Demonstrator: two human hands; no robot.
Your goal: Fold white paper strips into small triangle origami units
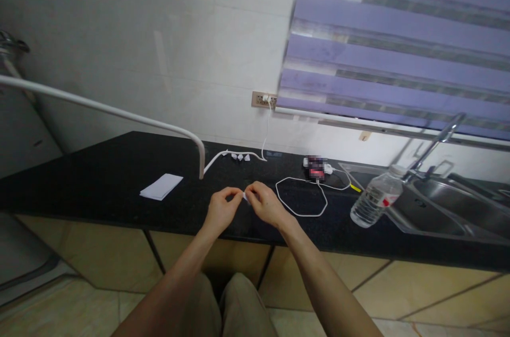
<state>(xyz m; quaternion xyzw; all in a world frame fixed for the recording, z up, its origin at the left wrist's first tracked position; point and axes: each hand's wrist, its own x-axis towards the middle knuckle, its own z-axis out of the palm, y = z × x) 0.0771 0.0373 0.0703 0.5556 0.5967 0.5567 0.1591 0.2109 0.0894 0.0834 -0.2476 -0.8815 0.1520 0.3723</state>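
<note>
My left hand [224, 208] and my right hand [266, 203] meet above the front of the black counter [99, 183]. Between their pinched fingertips is a small piece of white paper [246, 197], mostly covered by the fingers, so its exact shape cannot be made out. Farther back, several small folded white paper pieces [240, 157] lie in a row near the wall. To the left of my hands lies a stack of white paper sheets [161, 186], flat on the counter.
A white cable [302, 215] loops right of my hands beside a pixelated device [316, 168]. A water bottle [376, 196] stands by the steel sink [438, 204]. A white bent tube [119, 112] reaches in from the left. A socket [261, 99] holds a plug.
</note>
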